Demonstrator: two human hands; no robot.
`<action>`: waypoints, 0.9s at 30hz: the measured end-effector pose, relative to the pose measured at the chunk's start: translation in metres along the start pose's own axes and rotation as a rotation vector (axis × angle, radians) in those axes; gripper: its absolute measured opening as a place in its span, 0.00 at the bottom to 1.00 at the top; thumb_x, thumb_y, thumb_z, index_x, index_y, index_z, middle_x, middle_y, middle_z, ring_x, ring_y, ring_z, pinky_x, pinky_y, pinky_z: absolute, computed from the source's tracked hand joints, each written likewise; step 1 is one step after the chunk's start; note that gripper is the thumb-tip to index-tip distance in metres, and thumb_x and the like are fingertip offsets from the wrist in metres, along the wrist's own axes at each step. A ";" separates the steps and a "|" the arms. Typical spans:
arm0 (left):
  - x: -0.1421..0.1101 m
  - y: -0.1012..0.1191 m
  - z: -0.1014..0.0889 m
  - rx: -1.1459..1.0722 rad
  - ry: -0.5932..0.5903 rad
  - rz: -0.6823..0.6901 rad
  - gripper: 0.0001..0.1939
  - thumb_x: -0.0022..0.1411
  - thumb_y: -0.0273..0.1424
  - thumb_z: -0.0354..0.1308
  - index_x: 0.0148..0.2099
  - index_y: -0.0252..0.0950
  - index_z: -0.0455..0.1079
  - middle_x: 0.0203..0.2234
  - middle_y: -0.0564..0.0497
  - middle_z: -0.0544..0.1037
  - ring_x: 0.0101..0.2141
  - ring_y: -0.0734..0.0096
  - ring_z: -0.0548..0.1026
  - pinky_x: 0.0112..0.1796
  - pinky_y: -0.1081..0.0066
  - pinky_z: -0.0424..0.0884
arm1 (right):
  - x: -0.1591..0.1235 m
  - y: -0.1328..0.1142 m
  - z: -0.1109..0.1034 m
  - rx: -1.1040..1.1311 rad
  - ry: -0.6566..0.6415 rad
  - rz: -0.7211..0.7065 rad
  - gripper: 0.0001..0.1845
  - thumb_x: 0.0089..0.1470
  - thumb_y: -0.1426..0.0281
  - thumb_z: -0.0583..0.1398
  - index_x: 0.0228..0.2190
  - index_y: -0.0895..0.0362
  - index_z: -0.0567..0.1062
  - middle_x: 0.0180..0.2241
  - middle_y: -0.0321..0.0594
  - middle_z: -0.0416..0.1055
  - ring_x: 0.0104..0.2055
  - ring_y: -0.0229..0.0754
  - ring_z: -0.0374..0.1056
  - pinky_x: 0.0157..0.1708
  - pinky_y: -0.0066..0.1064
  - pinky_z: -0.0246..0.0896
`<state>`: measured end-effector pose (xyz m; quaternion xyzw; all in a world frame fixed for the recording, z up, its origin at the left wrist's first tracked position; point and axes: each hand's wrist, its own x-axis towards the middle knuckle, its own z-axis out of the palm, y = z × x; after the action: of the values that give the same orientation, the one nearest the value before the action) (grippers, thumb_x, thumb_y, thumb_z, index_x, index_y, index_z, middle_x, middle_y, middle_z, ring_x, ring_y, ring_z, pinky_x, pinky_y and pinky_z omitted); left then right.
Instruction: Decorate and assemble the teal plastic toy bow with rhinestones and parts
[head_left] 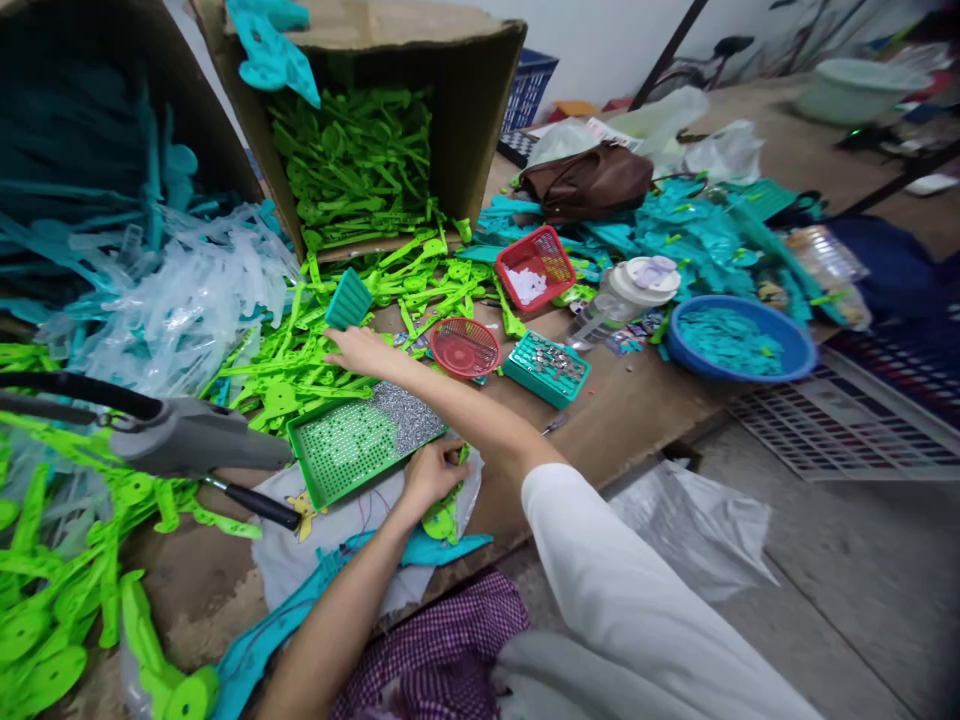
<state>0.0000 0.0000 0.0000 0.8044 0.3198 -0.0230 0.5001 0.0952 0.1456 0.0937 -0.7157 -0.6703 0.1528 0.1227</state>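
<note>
My left hand (432, 474) is closed around a bright green plastic part (442, 520), whose rounded end shows below the fingers at the table's front edge. My right arm crosses over the left one. At its end my right hand (358, 352) has its fingers stretched out over a heap of green plastic parts (277, 365), just below a small teal tray (349, 299). Between the hands lies a green perforated tray (309, 465) with small green pieces on one side and tiny silver metal pieces on the other.
A grey power tool (196, 437) with a black handle juts in from the left. Cardboard boxes (480, 120) hold green and teal parts. A red basket (534, 268), red sieve (465, 347), teal box (546, 369), bottle (626, 300) and blue bowl (802, 350) stand rightward.
</note>
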 end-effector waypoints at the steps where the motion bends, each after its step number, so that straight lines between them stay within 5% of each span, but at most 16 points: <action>1: 0.000 0.000 0.000 -0.004 0.002 -0.002 0.23 0.53 0.34 0.63 0.52 0.39 0.76 0.31 0.54 0.79 0.32 0.70 0.74 0.33 0.73 0.64 | -0.006 0.002 -0.002 0.019 -0.023 -0.072 0.27 0.61 0.64 0.57 0.60 0.56 0.65 0.50 0.53 0.75 0.51 0.53 0.71 0.51 0.44 0.63; 7: 0.001 -0.003 0.003 -0.018 0.016 -0.022 0.27 0.53 0.36 0.64 0.56 0.38 0.73 0.34 0.53 0.80 0.33 0.68 0.76 0.34 0.73 0.66 | -0.029 0.034 -0.017 0.067 0.013 -0.328 0.23 0.63 0.76 0.51 0.56 0.54 0.71 0.49 0.46 0.76 0.48 0.44 0.72 0.50 0.37 0.62; 11: 0.002 -0.005 0.004 -0.017 0.019 -0.016 0.27 0.53 0.37 0.63 0.56 0.38 0.73 0.34 0.53 0.80 0.34 0.67 0.76 0.34 0.72 0.66 | -0.026 0.036 -0.009 0.083 -0.158 -0.458 0.28 0.53 0.85 0.54 0.51 0.52 0.75 0.57 0.42 0.70 0.57 0.41 0.67 0.56 0.35 0.59; 14: 0.002 -0.006 0.004 -0.036 0.015 -0.015 0.27 0.53 0.36 0.63 0.56 0.39 0.73 0.34 0.53 0.80 0.34 0.68 0.76 0.34 0.73 0.66 | -0.030 0.051 -0.013 0.286 -0.163 -0.475 0.22 0.54 0.80 0.56 0.48 0.54 0.77 0.53 0.41 0.74 0.54 0.39 0.69 0.54 0.33 0.61; 17: 0.001 -0.004 0.004 -0.044 0.015 -0.032 0.27 0.53 0.36 0.64 0.56 0.40 0.73 0.35 0.53 0.80 0.33 0.69 0.76 0.33 0.73 0.66 | -0.040 0.100 -0.034 0.494 0.162 -0.077 0.17 0.59 0.70 0.53 0.45 0.59 0.76 0.43 0.44 0.78 0.41 0.41 0.74 0.47 0.36 0.67; 20: 0.000 -0.002 0.003 -0.041 0.021 -0.041 0.26 0.53 0.36 0.64 0.55 0.40 0.74 0.36 0.53 0.80 0.33 0.69 0.76 0.34 0.74 0.66 | -0.045 0.167 -0.052 0.432 0.518 0.545 0.20 0.61 0.68 0.51 0.50 0.62 0.73 0.50 0.50 0.74 0.50 0.44 0.71 0.52 0.37 0.63; 23: -0.001 0.000 0.003 -0.042 0.023 -0.048 0.25 0.52 0.36 0.64 0.54 0.40 0.75 0.36 0.53 0.80 0.34 0.69 0.76 0.35 0.73 0.66 | -0.039 0.211 -0.052 0.404 0.490 0.871 0.28 0.57 0.64 0.59 0.54 0.68 0.67 0.56 0.63 0.67 0.59 0.54 0.64 0.58 0.42 0.57; 27: -0.001 -0.001 0.003 -0.047 0.016 -0.051 0.26 0.52 0.36 0.63 0.55 0.40 0.74 0.35 0.53 0.80 0.34 0.69 0.76 0.35 0.73 0.67 | -0.014 0.219 -0.038 0.440 0.477 0.981 0.41 0.44 0.68 0.68 0.57 0.69 0.61 0.60 0.71 0.60 0.61 0.61 0.62 0.58 0.48 0.56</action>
<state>-0.0004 -0.0029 -0.0016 0.7842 0.3446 -0.0219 0.5156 0.3109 0.1169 0.0466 -0.9146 -0.1671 0.1619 0.3307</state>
